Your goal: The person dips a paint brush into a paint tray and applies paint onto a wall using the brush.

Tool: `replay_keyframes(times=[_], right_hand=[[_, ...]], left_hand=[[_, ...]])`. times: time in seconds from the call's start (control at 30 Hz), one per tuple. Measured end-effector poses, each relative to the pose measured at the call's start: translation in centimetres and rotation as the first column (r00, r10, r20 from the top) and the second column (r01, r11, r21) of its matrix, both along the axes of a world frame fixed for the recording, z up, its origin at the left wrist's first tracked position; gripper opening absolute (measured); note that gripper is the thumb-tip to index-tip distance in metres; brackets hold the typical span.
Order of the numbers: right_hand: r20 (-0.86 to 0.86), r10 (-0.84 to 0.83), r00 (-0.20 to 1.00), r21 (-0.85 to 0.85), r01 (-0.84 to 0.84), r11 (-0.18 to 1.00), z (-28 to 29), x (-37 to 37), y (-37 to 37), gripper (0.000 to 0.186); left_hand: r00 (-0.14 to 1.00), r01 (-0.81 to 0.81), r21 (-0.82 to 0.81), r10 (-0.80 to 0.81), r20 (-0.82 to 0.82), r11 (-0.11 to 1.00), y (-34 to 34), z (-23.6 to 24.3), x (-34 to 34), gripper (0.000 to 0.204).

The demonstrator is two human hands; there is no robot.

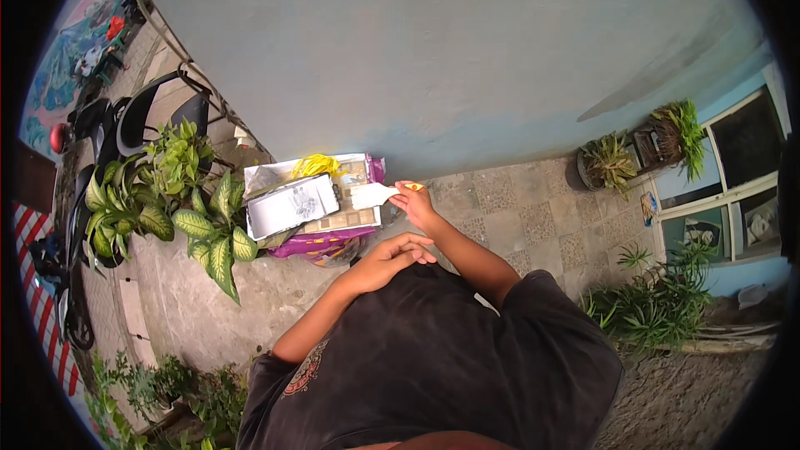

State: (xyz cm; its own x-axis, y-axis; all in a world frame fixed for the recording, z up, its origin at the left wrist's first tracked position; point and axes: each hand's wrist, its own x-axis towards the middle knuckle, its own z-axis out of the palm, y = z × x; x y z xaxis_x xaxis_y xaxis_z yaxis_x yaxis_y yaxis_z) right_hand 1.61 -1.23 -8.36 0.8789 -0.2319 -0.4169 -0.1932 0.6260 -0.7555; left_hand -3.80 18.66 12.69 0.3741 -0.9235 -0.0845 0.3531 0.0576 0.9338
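My right hand (419, 204) is closed round the handle of a paintbrush (372, 195). The brush's broad white end points left, over a shallow box with white edges (373, 216) and a brown squared pattern inside. A white rectangular tray with a dark rim (293, 207) rests at the left of this box, its inside smudged grey. Behind the tray lies a bundle of yellow string (316, 166). My left hand (390, 259) hovers in front of my shirt, fingers stretched out and nothing held. Whether the brush touches the box cannot be made out.
A purple bag (321, 244) lies under the box. Beyond stands a pale blue-grey wall (467, 58). A leafy potted plant (218, 237) crowds the box's left side. Motorbikes (104, 129) stand farther left. At right are potted plants (611, 162) and a white-framed window (725, 187).
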Motion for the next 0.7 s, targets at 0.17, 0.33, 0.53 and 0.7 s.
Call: replay_keyframes(times=[0.17, 0.33, 0.53, 0.7], right_hand=[[-0.208, -0.241, 0.948, 0.226, 0.286, 0.931, -1.2, -10.8, -9.1, 0.027], [-0.249, -0.397, 0.884, 0.332, 0.462, 0.822, -1.3, -22.6, -15.6, 0.023], [-0.195, -0.629, 0.753, 0.366, 0.650, 0.666, -0.4, -35.3, -20.8, 0.017], [-0.169, -0.766, 0.621, 0.373, 0.759, 0.534, 0.2, -43.2, -24.1, 0.015]], left_hand=[[0.981, 0.185, 0.014, -0.186, 0.058, 0.983, -6.7, 0.8, -3.1, 0.034], [0.935, 0.354, -0.008, -0.354, 0.006, 0.935, -13.9, 0.7, -8.3, 0.033], [0.869, 0.493, 0.039, -0.490, -0.066, 0.869, -21.4, 0.2, -14.3, 0.031], [0.778, 0.628, 0.029, -0.627, -0.044, 0.777, -26.7, -0.4, -18.9, 0.031]])
